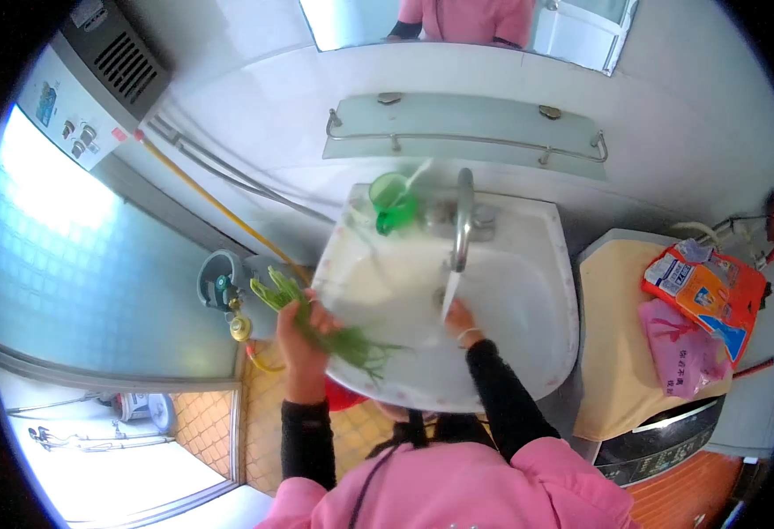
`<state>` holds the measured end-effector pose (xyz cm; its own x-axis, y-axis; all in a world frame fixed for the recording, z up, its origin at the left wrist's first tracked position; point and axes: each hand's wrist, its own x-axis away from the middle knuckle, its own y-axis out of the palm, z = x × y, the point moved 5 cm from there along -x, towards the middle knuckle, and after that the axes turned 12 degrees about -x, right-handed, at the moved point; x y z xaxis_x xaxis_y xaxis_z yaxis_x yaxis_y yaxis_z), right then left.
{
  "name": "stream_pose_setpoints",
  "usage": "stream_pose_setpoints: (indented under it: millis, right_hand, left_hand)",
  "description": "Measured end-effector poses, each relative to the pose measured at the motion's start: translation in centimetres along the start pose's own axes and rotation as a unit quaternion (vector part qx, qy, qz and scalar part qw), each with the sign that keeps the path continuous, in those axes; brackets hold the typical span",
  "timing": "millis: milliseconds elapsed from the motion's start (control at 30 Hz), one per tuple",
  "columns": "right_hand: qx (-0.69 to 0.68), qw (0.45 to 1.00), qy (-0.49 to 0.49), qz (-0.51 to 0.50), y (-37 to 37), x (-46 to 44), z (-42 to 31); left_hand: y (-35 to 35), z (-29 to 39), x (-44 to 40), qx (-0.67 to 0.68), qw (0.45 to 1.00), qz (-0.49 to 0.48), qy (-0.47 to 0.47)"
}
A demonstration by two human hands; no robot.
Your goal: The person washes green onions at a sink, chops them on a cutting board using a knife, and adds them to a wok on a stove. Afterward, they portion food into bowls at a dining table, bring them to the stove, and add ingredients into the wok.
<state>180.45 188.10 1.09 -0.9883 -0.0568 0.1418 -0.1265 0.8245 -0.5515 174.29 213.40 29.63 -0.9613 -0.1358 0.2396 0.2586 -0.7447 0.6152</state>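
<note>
My left hand (pixel 303 339) is closed around a bunch of leafy green vegetables (pixel 325 337). The cut stem ends point up and to the left, and the thin feathery leaves hang over the front left rim of the white washbasin (pixel 528 353). My right hand (pixel 463 323) is down in the basin under the metal tap (pixel 464 216). A white stream of water (pixel 450 295) runs from the spout beside its fingers. Those fingers are too small and blurred to make out clearly.
A green cup (pixel 393 201) with a white item in it stands on the basin's back left corner. Above are a glass shelf (pixel 466 137) and a mirror. At right, an orange bag (pixel 709 295) and a pink bag (pixel 682 348) lie on a covered machine. A gas cylinder (pixel 219 278) stands left.
</note>
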Motion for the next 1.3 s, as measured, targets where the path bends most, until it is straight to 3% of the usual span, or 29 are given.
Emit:
stream_pose_setpoints:
  millis: [67, 167, 233, 300, 400, 467, 533, 567, 600, 667, 733, 800, 867, 900, 1000, 1033, 1067, 1100, 1167, 1200, 1267, 1300]
  right_hand:
    - [-0.030, 0.999, -0.026, -0.025, 1.0, 0.4, -1.6]
    - [-0.129, 0.988, 0.047, -0.066, 0.4, 0.8, -1.5]
    - [-0.071, 0.995, -0.017, 0.069, -3.3, 1.2, 1.6]
    - [0.064, 0.982, 0.019, 0.177, -6.4, 1.9, 3.3]
    - [0.112, 0.982, 0.008, 0.155, -5.9, 2.4, 1.4]
    - [-0.056, 0.988, 0.022, -0.142, -2.7, 2.9, -2.2]
    - [-0.077, 0.969, -0.072, -0.222, 3.4, 3.9, -0.9]
    - [-0.075, 0.970, -0.072, -0.219, 3.9, 4.2, -1.4]
    - [-0.027, 0.963, -0.155, -0.217, 4.2, 4.8, -2.8]
    - [0.125, 0.960, -0.135, -0.213, 2.5, 5.0, -4.0]
    - [0.285, 0.937, -0.018, -0.200, -3.9, 3.6, -5.5]
    - [0.330, 0.941, -0.058, 0.044, -6.8, 1.9, 1.1]
    - [0.376, 0.919, -0.100, 0.065, -7.0, 1.9, 2.4]
    - [0.196, 0.980, -0.016, 0.020, -6.7, 1.5, 1.9]
    - [-0.122, 0.984, 0.122, -0.043, -6.7, 1.1, -3.5]
    - [-0.256, 0.949, 0.174, -0.064, -6.5, 1.0, -4.3]
    - [-0.254, 0.950, 0.173, -0.062, -7.0, 0.3, -4.2]
    - [-0.098, 0.995, -0.023, 0.009, -8.7, -0.8, -5.0]
    - [0.151, 0.956, -0.232, 0.098, -12.7, -2.5, -6.4]
    - [0.226, 0.939, -0.224, 0.129, -15.5, -3.8, -5.1]
    - [0.362, 0.893, -0.176, 0.202, -20.1, -6.6, -2.3]
    - [0.361, 0.891, -0.182, 0.204, -21.0, -7.2, -3.3]
  left_hand:
    - [0.2, -0.3, -0.5, 0.009, 0.999, -0.032, -0.004]
    - [0.5, 0.5, -0.5, -0.029, 1.000, 0.002, 0.002]
    - [0.5, 1.5, -0.5, -0.019, 1.000, -0.019, 0.014]
    - [0.7, 2.4, -0.5, -0.003, 0.999, -0.007, 0.039]
    - [1.2, 3.0, -1.1, -0.004, 0.996, -0.020, 0.086]
    - [1.6, 2.4, -2.1, -0.001, 0.994, -0.035, 0.103]
    - [2.7, 1.5, -2.6, -0.008, 0.993, -0.054, 0.103]
    - [2.6, 0.4, -3.2, -0.034, 0.995, -0.036, 0.082]
    - [2.4, -0.9, -3.9, -0.061, 0.996, -0.018, 0.061]
    - [2.0, -3.5, -4.4, -0.218, 0.968, -0.001, 0.125]
    - [1.7, -6.9, -4.9, -0.205, 0.978, -0.009, 0.031]
    - [1.9, -9.1, -4.8, -0.283, 0.955, -0.030, 0.083]
    - [1.7, -11.0, -4.4, -0.361, 0.923, -0.046, 0.125]
    - [1.7, -12.7, -4.6, -0.347, 0.933, -0.078, 0.061]
    - [0.8, -17.1, -6.3, -0.364, 0.917, -0.162, 0.013]
    - [1.0, -18.4, -6.3, -0.248, 0.954, -0.135, -0.105]
    - [1.4, -19.7, -6.1, -0.124, 0.962, -0.106, -0.219]
    - [1.6, -20.1, -6.2, -0.123, 0.962, -0.108, -0.218]
    - [2.0, -21.2, -6.2, -0.154, 0.952, -0.174, -0.199]
    - [2.4, -21.6, -6.1, -0.153, 0.953, -0.176, -0.193]
    - [3.1, -22.5, -5.2, -0.104, 0.943, -0.162, -0.272]
    - [4.4, -21.2, -4.3, -0.090, 0.950, -0.155, -0.257]
